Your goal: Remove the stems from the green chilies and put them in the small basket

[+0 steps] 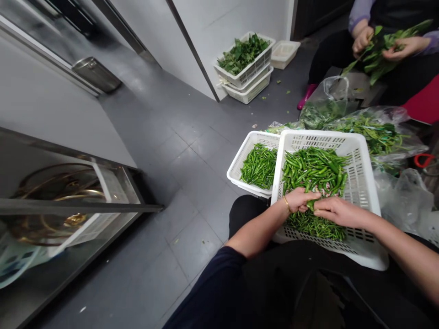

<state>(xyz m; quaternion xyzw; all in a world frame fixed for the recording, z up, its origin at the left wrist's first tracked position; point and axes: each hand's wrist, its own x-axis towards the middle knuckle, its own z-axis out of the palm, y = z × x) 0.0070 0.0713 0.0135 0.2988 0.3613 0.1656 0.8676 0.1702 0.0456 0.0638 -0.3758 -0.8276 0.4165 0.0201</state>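
A large white basket (372, 183) rests across my lap, with green chili peppers (313, 167) in its far part and a pile of thin green stems (318, 227) nearer me. Over the basket my left hand (301, 200), a gold bangle at its wrist, is closed on a green pepper. My right hand (338, 211) meets it from the right, its fingers pinched at the same pepper; the fingertips partly hide it. Left of the large basket, a smaller white basket (235, 169) holds more green chilies (260, 165).
Bags of leafy greens (377, 132) lie beyond the basket. A person's hands (399, 48) hold leafy stems at the upper right. Stacked white baskets (248, 93) with leaves stand by the wall. A metal shelf (78, 206) is at left, a metal bin (98, 75) behind.
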